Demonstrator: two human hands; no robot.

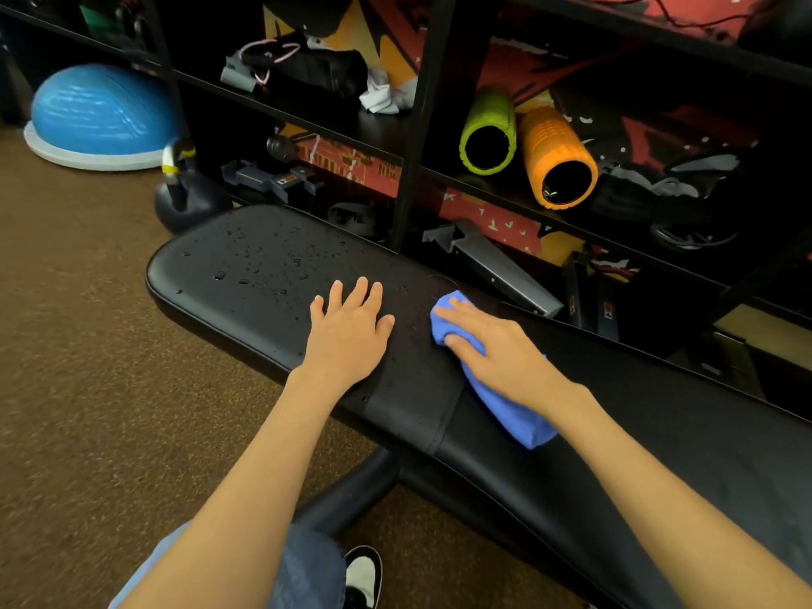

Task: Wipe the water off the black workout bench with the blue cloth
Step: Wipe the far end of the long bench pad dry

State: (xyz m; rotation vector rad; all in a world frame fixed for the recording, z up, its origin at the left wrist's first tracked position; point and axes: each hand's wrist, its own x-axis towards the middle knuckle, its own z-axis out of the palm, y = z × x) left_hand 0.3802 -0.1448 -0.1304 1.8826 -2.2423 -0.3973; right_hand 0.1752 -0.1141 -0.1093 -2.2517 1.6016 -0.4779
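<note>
The black workout bench (pixel 246 274) runs from the middle left to the lower right. Water drops (pixel 263 261) bead on its left pad. My left hand (pixel 349 329) lies flat on the pad with fingers spread, just right of the wettest patch. My right hand (pixel 496 349) presses the bunched blue cloth (pixel 514 415) onto the bench near the seam between the pads. The cloth shows ahead of my fingers and trails back under my wrist.
A black shelf unit (pixel 417 125) stands right behind the bench, holding a green foam roller (pixel 487 129), an orange foam roller (pixel 558 156) and loose gear. A kettlebell (pixel 184 195) and a blue balance dome (pixel 101 116) sit on the brown carpet at left. My knee and shoe are below.
</note>
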